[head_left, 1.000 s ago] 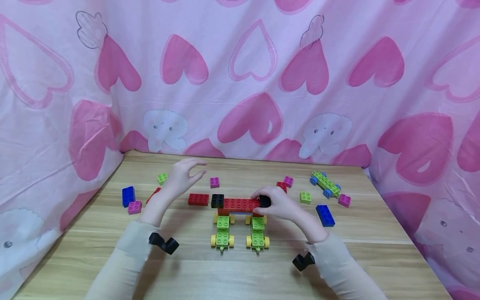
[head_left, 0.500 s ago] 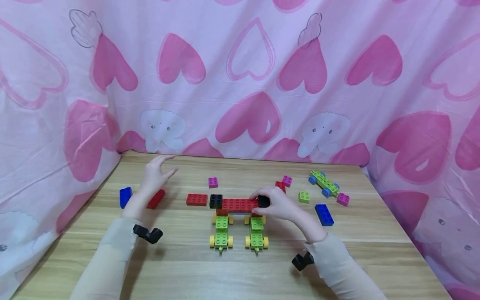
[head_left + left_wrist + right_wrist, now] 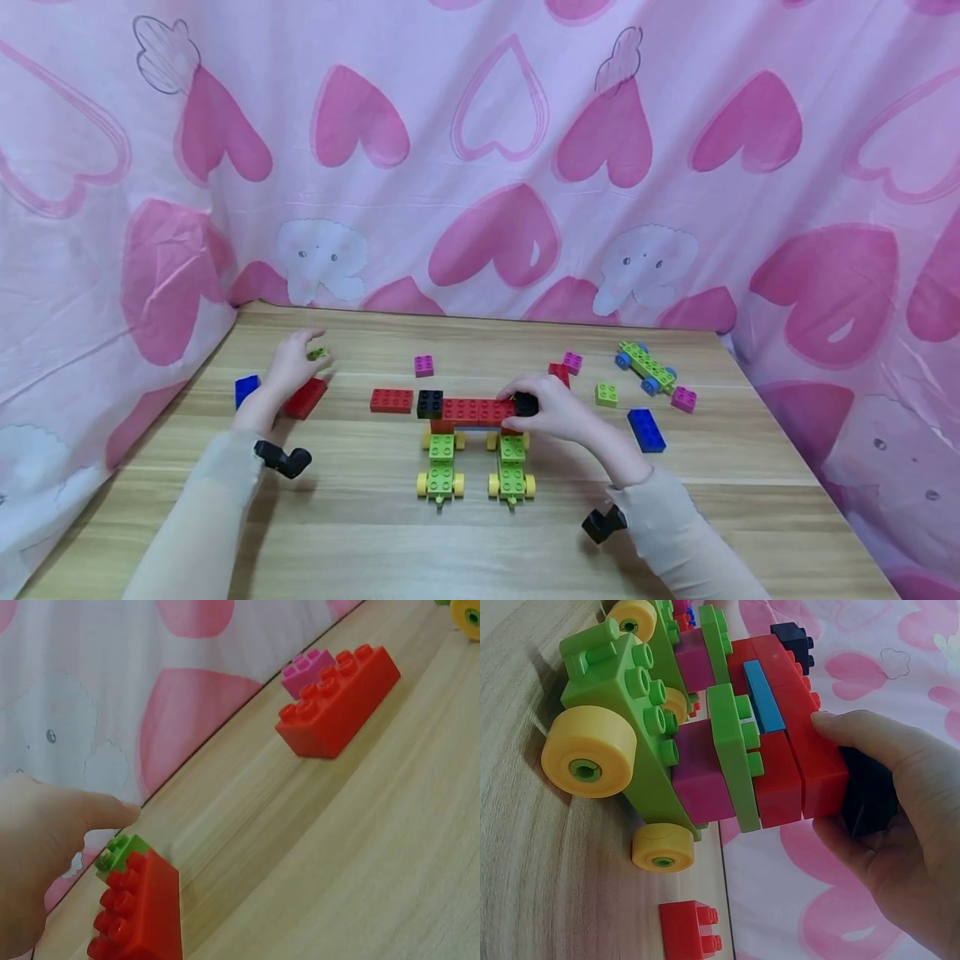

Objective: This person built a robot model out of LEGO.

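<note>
My left hand (image 3: 288,365) is at the far left, its fingers loosely curved around a small lime-green brick (image 3: 318,354). In the left wrist view a finger (image 3: 105,811) points over this brick, a gap between them. A red brick (image 3: 150,915) lies right beside it. My right hand (image 3: 553,408) grips the black brick (image 3: 870,791) at the right end of a built brick structure. Red bricks (image 3: 477,410) form its top beam, with another black brick (image 3: 430,403) at the left end. Two green wheeled bases (image 3: 441,479) with yellow wheels carry it on the table.
Loose bricks lie around: a red one (image 3: 391,401), a pink one (image 3: 423,365), blue ones (image 3: 647,430) on both sides, and a green one (image 3: 606,394). A green car base (image 3: 647,367) with blue wheels stands back right. A heart-patterned curtain (image 3: 495,225) borders the table (image 3: 375,542).
My left hand has moved left from above the middle-left of the table and come down at the small green brick. My right hand keeps its grip on the structure, which stays in place.
</note>
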Demonstrator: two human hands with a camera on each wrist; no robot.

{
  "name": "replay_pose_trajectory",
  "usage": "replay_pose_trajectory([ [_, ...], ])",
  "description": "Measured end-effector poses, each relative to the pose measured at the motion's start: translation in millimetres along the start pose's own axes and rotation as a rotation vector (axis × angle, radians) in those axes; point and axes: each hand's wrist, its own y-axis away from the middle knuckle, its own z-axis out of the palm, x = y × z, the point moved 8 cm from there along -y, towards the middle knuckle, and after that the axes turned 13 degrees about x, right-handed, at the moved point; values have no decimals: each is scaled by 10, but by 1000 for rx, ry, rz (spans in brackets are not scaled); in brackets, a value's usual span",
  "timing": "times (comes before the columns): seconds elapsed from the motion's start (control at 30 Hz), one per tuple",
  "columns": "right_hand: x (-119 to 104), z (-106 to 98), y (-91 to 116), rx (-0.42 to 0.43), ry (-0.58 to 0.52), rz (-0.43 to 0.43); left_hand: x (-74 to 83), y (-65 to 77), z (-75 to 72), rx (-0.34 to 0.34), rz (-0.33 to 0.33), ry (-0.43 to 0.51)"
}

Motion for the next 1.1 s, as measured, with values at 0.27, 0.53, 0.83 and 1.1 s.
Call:
replay_pose_trajectory([
  [0.27, -7, 3, -3, -2, -4, 0, -148, 27, 86, -100, -103, -21],
  [0.53, -7, -1, -1, -4, -10, 2, -183, 26, 131, -136, -104, -22],
  [0.83, -25, -5, -1, 8, -13, -9, -220, 22, 145, -162, -128, -18],
  [1.1, -36, -15, -2, 18, -23, -14, -12, -12, 93, -105, -72, -5],
])
